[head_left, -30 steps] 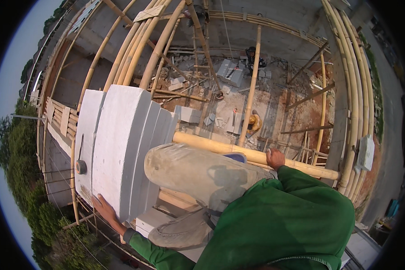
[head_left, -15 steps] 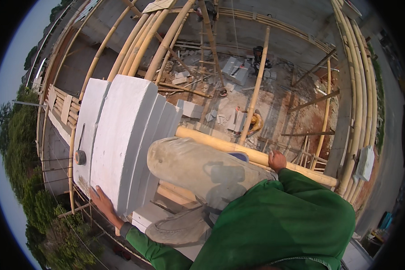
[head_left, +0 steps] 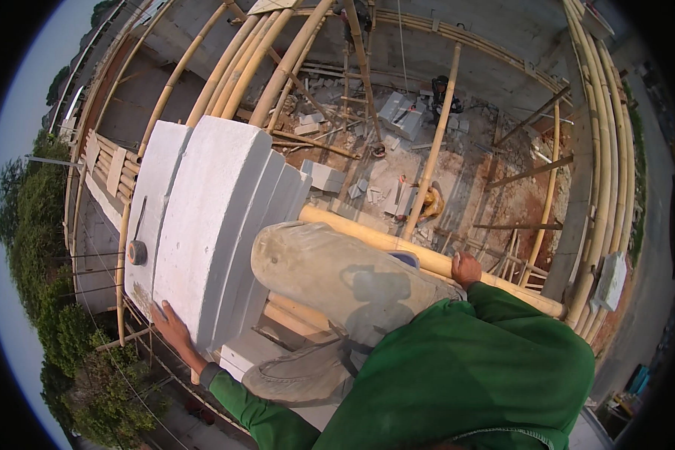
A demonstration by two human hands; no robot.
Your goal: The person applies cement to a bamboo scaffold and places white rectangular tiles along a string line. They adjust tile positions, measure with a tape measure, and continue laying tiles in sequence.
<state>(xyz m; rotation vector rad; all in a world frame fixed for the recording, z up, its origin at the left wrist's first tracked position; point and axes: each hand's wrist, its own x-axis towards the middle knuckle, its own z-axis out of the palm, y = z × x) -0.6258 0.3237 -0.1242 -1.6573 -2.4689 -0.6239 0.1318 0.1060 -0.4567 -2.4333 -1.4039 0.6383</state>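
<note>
My left hand lies with its fingers stretched against the near lower corner of a large white block, whose right side is stepped. Left of it stands a second white block, close against the first. On that one rests a round grey-and-orange tool with a thin dark rod beside it; its exact kind is unclear. At the right, my right hand is closed around a thick horizontal bamboo pole. My bent knee in beige trousers is between the hands, beside the stepped block.
Bamboo scaffold poles rise behind the blocks; more poles run along the right. Far below, a person in yellow and another in dark clothes are among white blocks and rubble. Trees stand at the left, beyond the edge.
The whole view has shifted slightly, so the scene sits a little to the right. Both hands keep their places on the block and the pole.
</note>
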